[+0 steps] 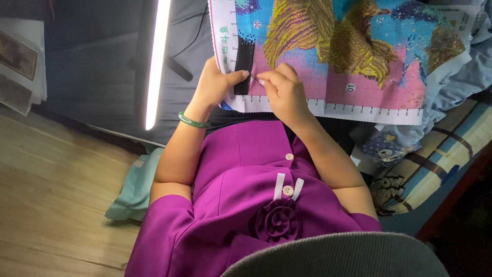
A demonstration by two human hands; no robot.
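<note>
Two hands on a cross-stitch canvas [328, 51] held above the lap, pink, blue and yellow stitching, ruled white border. Right hand [284, 92] pinched closed on a thin needle [254, 78] at the canvas's lower left part. Left hand [215, 82] grips the canvas's left edge, thumb on top. Green bangle [192, 121] on left wrist. Lit light bar [156, 61] stands left; patterned bedding [441, 154] lies right.

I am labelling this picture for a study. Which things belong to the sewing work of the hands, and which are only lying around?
In use:
cross-stitch cloth, gripped at its edge by the left hand
needle, pinched by the right hand

Lying about:
light bar
teal cushion
striped bedding
papers
</note>
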